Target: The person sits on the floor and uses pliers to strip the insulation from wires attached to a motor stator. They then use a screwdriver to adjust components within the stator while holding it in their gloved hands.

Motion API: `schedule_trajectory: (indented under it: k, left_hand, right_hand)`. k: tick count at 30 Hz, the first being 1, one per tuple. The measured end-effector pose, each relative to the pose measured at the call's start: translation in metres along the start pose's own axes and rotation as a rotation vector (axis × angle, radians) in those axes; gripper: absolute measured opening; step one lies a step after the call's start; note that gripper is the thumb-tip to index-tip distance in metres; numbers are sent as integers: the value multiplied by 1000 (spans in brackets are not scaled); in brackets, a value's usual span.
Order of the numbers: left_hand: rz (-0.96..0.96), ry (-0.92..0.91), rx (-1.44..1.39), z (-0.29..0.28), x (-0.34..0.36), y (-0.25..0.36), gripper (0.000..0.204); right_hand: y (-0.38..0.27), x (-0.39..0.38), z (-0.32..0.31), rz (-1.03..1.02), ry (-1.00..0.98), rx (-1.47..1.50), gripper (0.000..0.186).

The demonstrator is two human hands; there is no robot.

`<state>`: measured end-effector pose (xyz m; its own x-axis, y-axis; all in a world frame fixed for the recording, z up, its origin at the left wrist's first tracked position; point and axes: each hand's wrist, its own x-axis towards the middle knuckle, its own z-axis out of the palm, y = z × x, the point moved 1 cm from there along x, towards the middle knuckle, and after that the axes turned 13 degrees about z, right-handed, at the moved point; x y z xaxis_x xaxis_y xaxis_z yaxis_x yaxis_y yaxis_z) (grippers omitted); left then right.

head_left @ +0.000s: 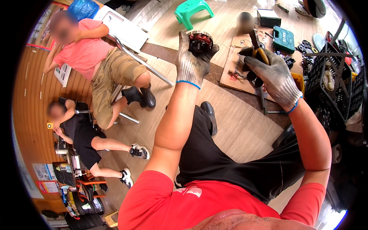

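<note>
Your gloved left grip [194, 62] cradles a round dark part [201, 40] (reddish inside); your right grip [271, 69] holds yellow-handled pliers [262, 55].

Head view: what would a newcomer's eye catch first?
Probably the round dark-and-red part in the gloved left hand, near the top middle. Next, the yellow-handled pliers in the gloved right hand, upper right. The bright green stool also stands out at the top edge.

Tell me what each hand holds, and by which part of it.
The left hand holds a round dark part with a reddish interior by its outer edge; the right hand holds pliers by their yellow handles.
</note>
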<state>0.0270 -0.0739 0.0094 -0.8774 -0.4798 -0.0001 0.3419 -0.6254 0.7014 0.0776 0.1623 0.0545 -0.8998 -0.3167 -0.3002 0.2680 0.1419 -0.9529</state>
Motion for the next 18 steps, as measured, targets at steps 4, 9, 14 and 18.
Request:
schedule_trajectory:
  k: [4, 9, 14, 18]
  left_hand:
    - [8, 18, 11, 0, -1, 1, 60]
    - [1, 69, 22, -2, 0, 2, 61]
    - [-2, 45, 13, -1, 0, 4, 64]
    - [-25, 97, -15, 2, -2, 5, 46]
  right_hand:
    - [1, 1, 0, -10, 11, -10, 28]
    - [1, 0, -1, -13, 12, -24, 28]
    - [1, 0, -1, -16, 14, -22, 29]
    - [1, -1, -1, -26, 14, -19, 28]
